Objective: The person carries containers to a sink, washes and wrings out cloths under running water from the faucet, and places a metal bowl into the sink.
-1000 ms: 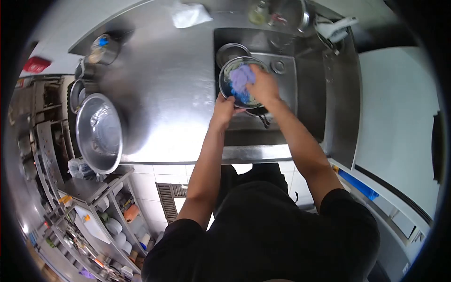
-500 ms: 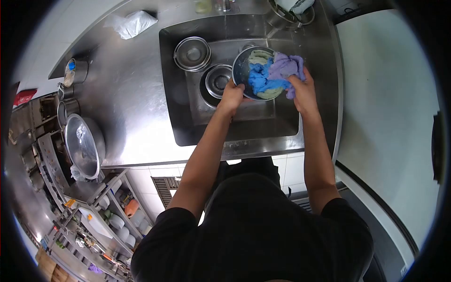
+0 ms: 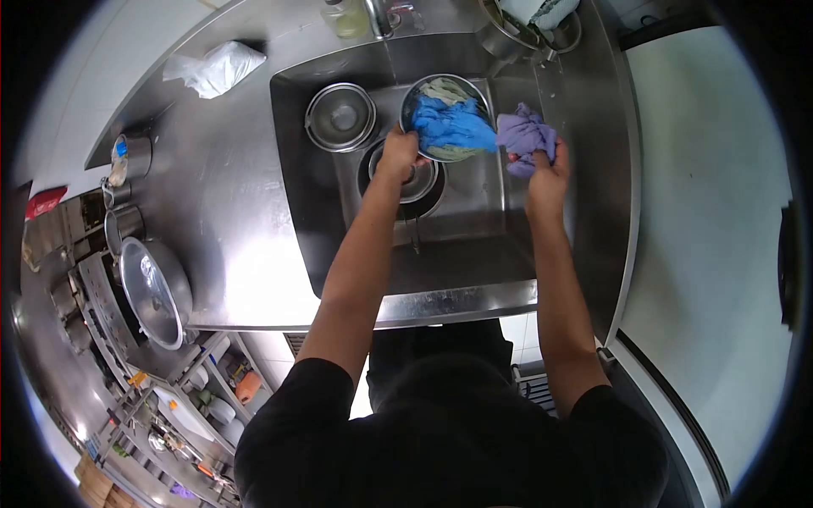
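My left hand grips the near left rim of a metal bowl, held tilted over the sink. Inside the bowl lie a blue cloth and a pale green cloth. To the right of the bowl, my right hand is closed round a bunched purple cloth. A corner of the blue cloth hangs over the bowl's right edge, close to the purple one; whether they touch is unclear. Below my left hand, round metal bowls sit nested in the sink, partly hidden.
More nested metal bowls stand in the sink's far left corner. A faucet and a bottle of yellowish liquid are behind it. A filled metal pot stands back right, a white plastic bag and large basin left.
The purple cloth has come out of the bowl in my right hand, leaving the blue cloth more exposed. The bowl has shifted slightly left with my left hand. The camera view has also shifted.
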Available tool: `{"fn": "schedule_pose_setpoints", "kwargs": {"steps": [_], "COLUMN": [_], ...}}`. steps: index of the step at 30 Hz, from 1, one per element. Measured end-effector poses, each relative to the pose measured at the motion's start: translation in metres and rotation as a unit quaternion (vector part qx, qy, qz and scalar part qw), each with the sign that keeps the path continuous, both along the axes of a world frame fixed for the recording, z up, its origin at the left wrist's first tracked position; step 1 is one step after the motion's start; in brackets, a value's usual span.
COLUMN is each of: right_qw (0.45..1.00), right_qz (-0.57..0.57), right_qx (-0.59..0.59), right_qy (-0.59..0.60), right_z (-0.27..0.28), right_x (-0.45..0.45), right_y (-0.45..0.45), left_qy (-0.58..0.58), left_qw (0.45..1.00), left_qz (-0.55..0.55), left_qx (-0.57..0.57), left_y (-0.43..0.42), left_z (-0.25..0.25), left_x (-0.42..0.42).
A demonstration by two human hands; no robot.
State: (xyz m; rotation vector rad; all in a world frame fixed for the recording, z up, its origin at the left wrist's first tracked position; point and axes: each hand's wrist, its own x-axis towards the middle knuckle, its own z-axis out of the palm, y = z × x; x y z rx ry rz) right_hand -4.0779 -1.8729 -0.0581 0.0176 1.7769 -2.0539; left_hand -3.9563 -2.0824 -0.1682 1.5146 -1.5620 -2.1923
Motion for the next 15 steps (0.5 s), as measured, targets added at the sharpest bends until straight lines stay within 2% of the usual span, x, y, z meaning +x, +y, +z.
{"fn": "schedule_pose_setpoints", "kwargs": {"steps": [2, 4, 6, 10, 13, 15], "right_qw": [1.000, 1.000, 1.000, 0.994, 0.979, 0.955], "right_qz": [-0.014, -0.006, 0.009, 0.067, 0.133, 0.210], "right_qx": [-0.007, -0.007, 0.012, 0.081, 0.133, 0.187], "right_qy": [-0.002, -0.016, -0.019, 0.021, 0.076, 0.097], "right_z": [0.013, -0.003, -0.026, -0.096, -0.131, -0.136], "right_x": [-0.006, -0.014, -0.023, -0.032, -0.024, -0.016], "right_y": [-0.008, -0.013, -0.021, -0.052, -0.089, -0.103], "left_qy": [-0.016, -0.032, -0.030, -0.080, -0.071, -0.140], "left_qw": [0.999, 0.998, 0.999, 0.991, 0.992, 0.982], "left_qz": [-0.020, -0.026, -0.035, -0.073, -0.066, -0.112], "left_qx": [-0.021, -0.045, -0.029, -0.077, -0.080, -0.060], "left_y": [-0.022, -0.039, -0.050, -0.063, -0.058, -0.059], "left_z": [-0.033, -0.058, -0.073, -0.113, -0.105, -0.088], "left_x": [-0.009, -0.016, -0.021, -0.028, -0.034, -0.034]}}
